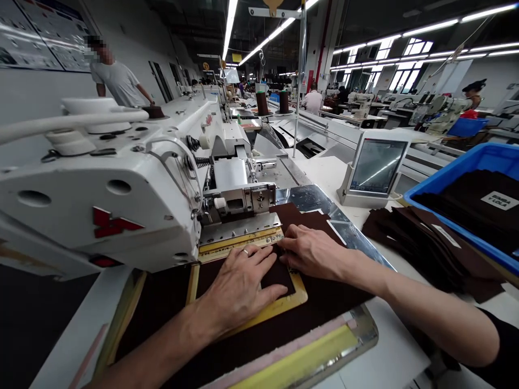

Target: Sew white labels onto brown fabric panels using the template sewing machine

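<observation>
brown cloth (267, 336) lies under flat yellow frame (299, 294).

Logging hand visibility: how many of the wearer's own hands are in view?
2: the left hand lies across the yellow frame on the dark fabric; the right hand is beside it, near the frame's upper right. Neither is hidden.

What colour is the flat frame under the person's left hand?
The frame is yellow, seen best in the head view.
</observation>
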`<control>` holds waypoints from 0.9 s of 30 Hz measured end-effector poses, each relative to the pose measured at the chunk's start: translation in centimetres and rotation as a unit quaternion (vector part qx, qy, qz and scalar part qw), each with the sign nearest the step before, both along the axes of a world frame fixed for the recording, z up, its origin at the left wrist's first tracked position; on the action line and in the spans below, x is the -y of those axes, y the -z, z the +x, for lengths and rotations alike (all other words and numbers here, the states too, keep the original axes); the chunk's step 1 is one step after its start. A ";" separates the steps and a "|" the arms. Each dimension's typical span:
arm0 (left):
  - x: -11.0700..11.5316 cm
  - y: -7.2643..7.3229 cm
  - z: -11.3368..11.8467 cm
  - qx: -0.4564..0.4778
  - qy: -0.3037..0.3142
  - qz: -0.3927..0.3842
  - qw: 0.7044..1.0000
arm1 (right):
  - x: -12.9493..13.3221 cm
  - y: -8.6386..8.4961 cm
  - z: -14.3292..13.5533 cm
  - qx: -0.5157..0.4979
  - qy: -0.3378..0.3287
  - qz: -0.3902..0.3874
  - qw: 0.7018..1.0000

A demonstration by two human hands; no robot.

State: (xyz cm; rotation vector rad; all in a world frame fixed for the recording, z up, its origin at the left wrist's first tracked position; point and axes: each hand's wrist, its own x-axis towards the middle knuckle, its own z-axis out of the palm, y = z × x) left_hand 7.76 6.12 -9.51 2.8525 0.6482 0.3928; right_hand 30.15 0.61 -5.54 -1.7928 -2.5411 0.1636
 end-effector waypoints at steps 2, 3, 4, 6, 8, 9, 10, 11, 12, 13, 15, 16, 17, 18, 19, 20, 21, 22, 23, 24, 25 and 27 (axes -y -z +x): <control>0.2 0.0 0.3 -0.001 -0.003 -0.002 1.000 | 1.2 -0.4 -0.1 -0.017 0.005 0.005 1.000; 0.2 0.0 0.5 -0.004 -0.004 -0.002 1.000 | 1.9 -0.7 -0.2 -0.026 0.006 0.006 1.000; 0.3 0.0 0.6 -0.007 -0.008 -0.002 1.000 | 2.6 -0.9 -0.3 -0.034 0.011 0.004 0.999; 0.3 0.2 0.9 -0.011 -0.014 0.000 1.000 | 3.9 -1.3 -0.7 -0.045 0.034 -0.017 0.998; 0.2 0.3 0.9 -0.006 -0.013 0.003 1.000 | 4.8 -1.3 -1.3 -0.058 0.068 -0.054 0.995; 0.1 0.4 0.8 -0.002 -0.011 0.004 1.000 | 5.1 -1.2 -1.6 -0.064 0.087 -0.072 0.992; 0.0 0.4 0.8 0.000 -0.008 0.005 1.000 | 5.2 -1.1 -1.9 -0.067 0.102 -0.087 0.989; -0.1 0.4 0.7 0.001 -0.005 0.005 1.000 | 5.3 -0.8 -2.2 -0.066 0.112 -0.096 0.987; -0.2 0.4 0.6 0.002 -0.004 0.005 1.000 | 5.3 -0.5 -2.4 -0.062 0.121 -0.099 0.986; -0.2 0.4 0.5 0.001 -0.003 0.006 1.000 | 5.3 -0.1 -2.7 -0.057 0.130 -0.096 0.985; -0.3 0.4 0.3 -0.001 -0.001 0.008 1.000 | 5.3 0.5 -3.1 -0.054 0.146 -0.083 0.984; -0.3 0.4 0.2 -0.001 0.000 0.008 1.000 | 5.3 0.8 -3.2 -0.060 0.155 -0.079 0.983; -0.3 0.4 0.1 0.000 0.003 0.008 1.000 | 5.3 1.0 -3.4 -0.071 0.165 -0.078 0.981; -0.2 0.4 0.0 0.001 0.007 0.008 1.000 | 5.3 1.1 -3.4 -0.087 0.175 -0.081 0.977; -0.2 0.4 -0.1 0.002 0.013 0.008 1.000 | 5.3 1.2 -3.5 -0.108 0.184 -0.087 0.973; -0.2 0.4 -0.1 0.002 0.019 0.006 1.000 | 5.3 1.2 -3.5 -0.131 0.191 -0.095 0.968; -0.1 0.3 -0.2 0.002 0.025 0.006 1.000 | 5.3 1.3 -3.5 -0.152 0.196 -0.105 0.963; -0.1 0.3 -0.2 0.002 0.029 0.005 1.000 | 5.3 1.3 -3.5 -0.168 0.200 -0.114 0.959; 0.0 0.2 -0.1 0.002 0.030 0.004 1.000 | 5.2 1.3 -3.4 -0.176 0.204 -0.122 0.955; 0.1 0.1 0.0 0.002 0.029 0.003 1.000 | 5.2 1.2 -3.3 -0.176 0.206 -0.129 0.954; 0.1 0.0 0.1 0.002 0.027 0.003 1.000 | 5.1 1.2 -3.2 -0.170 0.208 -0.135 0.953; 0.2 -0.1 0.5 0.002 0.023 0.006 1.000 | 4.9 1.1 -2.8 -0.153 0.214 -0.144 0.954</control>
